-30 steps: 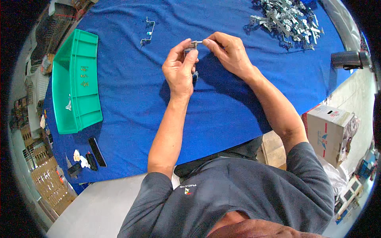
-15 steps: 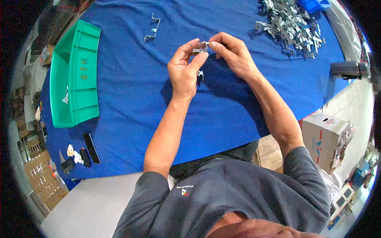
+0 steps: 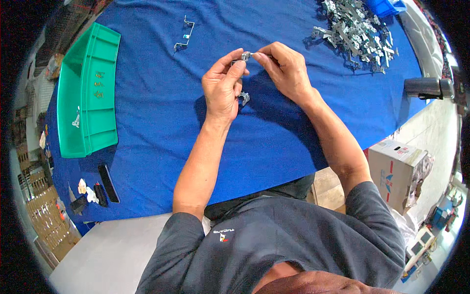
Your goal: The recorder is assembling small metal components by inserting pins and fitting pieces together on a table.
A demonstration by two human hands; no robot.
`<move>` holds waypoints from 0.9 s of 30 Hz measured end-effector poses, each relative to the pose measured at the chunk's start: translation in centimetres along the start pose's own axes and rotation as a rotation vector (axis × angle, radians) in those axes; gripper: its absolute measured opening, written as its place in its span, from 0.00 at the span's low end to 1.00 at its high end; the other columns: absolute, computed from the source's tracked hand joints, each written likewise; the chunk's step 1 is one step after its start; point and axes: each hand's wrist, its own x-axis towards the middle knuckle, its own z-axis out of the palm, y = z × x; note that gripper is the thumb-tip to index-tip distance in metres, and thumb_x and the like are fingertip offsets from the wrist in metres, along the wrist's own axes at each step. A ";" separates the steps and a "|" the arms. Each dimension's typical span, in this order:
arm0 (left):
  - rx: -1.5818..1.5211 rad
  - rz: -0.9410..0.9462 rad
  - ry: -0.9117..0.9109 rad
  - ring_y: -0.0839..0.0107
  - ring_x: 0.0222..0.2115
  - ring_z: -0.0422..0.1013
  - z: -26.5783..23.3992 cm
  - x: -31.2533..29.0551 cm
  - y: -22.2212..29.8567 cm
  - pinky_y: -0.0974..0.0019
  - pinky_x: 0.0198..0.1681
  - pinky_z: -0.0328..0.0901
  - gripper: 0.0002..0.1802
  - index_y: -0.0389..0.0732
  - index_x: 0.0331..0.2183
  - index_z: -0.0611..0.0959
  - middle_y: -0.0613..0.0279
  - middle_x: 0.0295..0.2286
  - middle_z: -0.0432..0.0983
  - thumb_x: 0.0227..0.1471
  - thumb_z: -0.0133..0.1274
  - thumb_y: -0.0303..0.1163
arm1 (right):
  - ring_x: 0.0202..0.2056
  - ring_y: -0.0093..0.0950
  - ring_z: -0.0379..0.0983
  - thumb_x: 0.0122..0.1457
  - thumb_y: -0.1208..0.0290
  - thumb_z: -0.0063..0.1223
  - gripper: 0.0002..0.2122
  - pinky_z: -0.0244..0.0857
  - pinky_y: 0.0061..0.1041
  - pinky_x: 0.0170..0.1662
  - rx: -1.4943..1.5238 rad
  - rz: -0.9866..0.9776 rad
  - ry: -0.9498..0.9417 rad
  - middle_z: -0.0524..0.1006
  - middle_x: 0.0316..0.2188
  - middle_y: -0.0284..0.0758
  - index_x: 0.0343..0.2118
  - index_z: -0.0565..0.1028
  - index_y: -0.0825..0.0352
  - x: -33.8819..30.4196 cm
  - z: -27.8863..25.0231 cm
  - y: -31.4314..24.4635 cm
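Blue cloth [image 3: 152, 147] spreads beneath the left hand [image 3: 223, 88] and right hand [image 3: 289, 71]; a green crate [image 3: 100, 115] stands well to their left; a heap of metal parts [image 3: 355, 36] lies beyond them, rightward; the left grasps a metal bracket [image 3: 246, 57]; the right pinches a slim piece [image 3: 252, 55] at its end, details too small to tell.

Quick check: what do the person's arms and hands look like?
The left hand and right hand are ungloved and the forearms bare, with no wristwear visible. The short sleeves are dark grey, ending around the elbows, matching the shirt, which has a small white-and-red emblem.
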 end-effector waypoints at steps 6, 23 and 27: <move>0.008 0.019 -0.008 0.79 0.26 0.72 -0.3 0.3 -0.4 0.82 0.15 0.57 0.13 0.33 0.44 0.79 0.59 0.33 0.79 0.56 0.53 0.24 | 0.23 0.29 0.71 0.55 0.69 0.59 0.08 0.64 0.27 0.26 0.143 0.089 0.011 0.73 0.23 0.37 0.30 0.75 0.69 -0.1 0.3 0.3; -0.024 0.020 0.037 0.79 0.22 0.72 0.0 0.1 -0.5 0.81 0.15 0.60 0.12 0.34 0.43 0.79 0.59 0.32 0.79 0.55 0.54 0.25 | 0.21 0.21 0.71 0.55 0.68 0.60 0.08 0.65 0.22 0.24 0.261 0.087 0.107 0.76 0.21 0.36 0.32 0.77 0.68 -0.3 0.8 0.6; 0.016 0.016 0.077 0.76 0.20 0.73 0.2 0.2 -0.8 0.80 0.16 0.64 0.12 0.36 0.44 0.79 0.60 0.31 0.79 0.57 0.53 0.27 | 0.21 0.22 0.73 0.58 0.68 0.56 0.08 0.66 0.24 0.24 0.339 0.163 0.076 0.77 0.21 0.36 0.35 0.76 0.68 -0.7 1.1 0.7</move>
